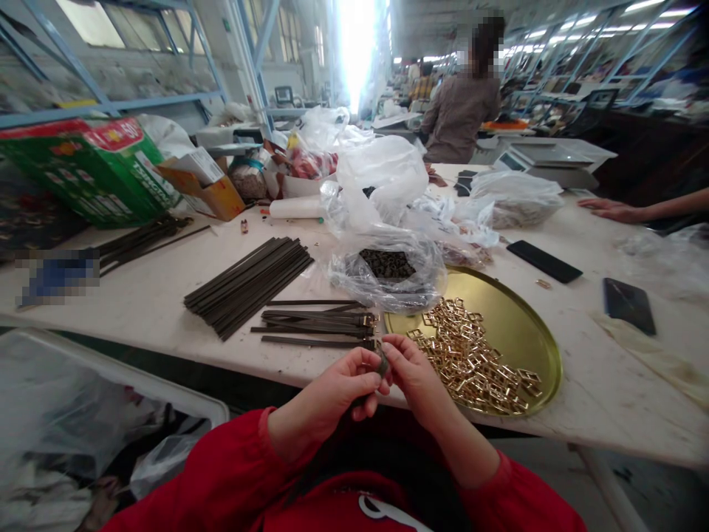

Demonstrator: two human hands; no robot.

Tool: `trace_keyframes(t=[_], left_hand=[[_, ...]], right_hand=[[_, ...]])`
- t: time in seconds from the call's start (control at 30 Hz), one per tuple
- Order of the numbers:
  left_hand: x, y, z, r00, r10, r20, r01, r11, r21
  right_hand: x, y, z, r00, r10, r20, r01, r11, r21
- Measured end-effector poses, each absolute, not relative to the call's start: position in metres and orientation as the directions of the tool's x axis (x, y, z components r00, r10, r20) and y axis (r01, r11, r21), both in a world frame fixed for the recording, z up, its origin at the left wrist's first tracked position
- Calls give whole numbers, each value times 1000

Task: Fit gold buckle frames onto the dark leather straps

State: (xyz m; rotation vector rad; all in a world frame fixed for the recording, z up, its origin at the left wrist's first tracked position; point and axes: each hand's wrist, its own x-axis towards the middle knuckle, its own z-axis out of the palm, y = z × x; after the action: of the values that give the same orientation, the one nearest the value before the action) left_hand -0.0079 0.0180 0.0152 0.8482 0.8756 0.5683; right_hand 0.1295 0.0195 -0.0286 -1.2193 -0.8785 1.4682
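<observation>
My left hand (348, 378) is closed around the end of a dark strap (382, 363) at the table's front edge. The fingers of my right hand (410, 369) pinch the same end, and any small part between the fingertips is hidden. Just beyond my hands lie several dark straps with gold buckles (318, 322). Farther left is a thick bundle of plain dark straps (249, 284). To the right of my hands, a round gold tray (532, 318) bears a heap of gold buckles (476, 362). Behind it, an open plastic bag (426, 284) holds small dark pieces (386, 264).
A dark phone (629, 304) and a black flat slab (544, 261) lie at right. Another person's hand (614, 210) rests on the table's far right. Boxes (202, 188) and plastic bags (382, 170) crowd the back. A white bin (182, 388) stands below the left edge.
</observation>
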Motion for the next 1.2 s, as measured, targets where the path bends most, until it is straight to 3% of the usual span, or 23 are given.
trace_keyframes(t=[0.1,0.17,0.27,0.4,0.7,0.97,1.1,1.2], left_hand=[[-6,15,19,486,754,-442,-69,538,840],[-6,14,21,450,778,-438,-50,512,858],[-5,12,24,425,799,-425,-28,481,876],[-4,8,25,398,818,-416,0,453,891],[-6,1,25,379,848,-372,88,367,926],[-8,-5,19,412,811,-415,131,398,908],[-12,-8,19,406,886,-225,354,74,932],[-15,-7,20,437,893,-108,513,-149,845]], right_hand=[[133,13,-28,137,987,79,149,58,-987],[138,7,-24,37,967,252,333,226,-916],[143,-1,-18,-115,916,384,453,392,-801],[142,-8,-15,-136,862,489,600,464,-652],[140,-11,-5,-87,976,198,486,215,-847],[144,-18,-6,-222,937,270,498,347,-795],[150,-17,-5,-309,951,22,331,129,-935],[152,-12,-7,-405,908,-110,176,-41,-984]])
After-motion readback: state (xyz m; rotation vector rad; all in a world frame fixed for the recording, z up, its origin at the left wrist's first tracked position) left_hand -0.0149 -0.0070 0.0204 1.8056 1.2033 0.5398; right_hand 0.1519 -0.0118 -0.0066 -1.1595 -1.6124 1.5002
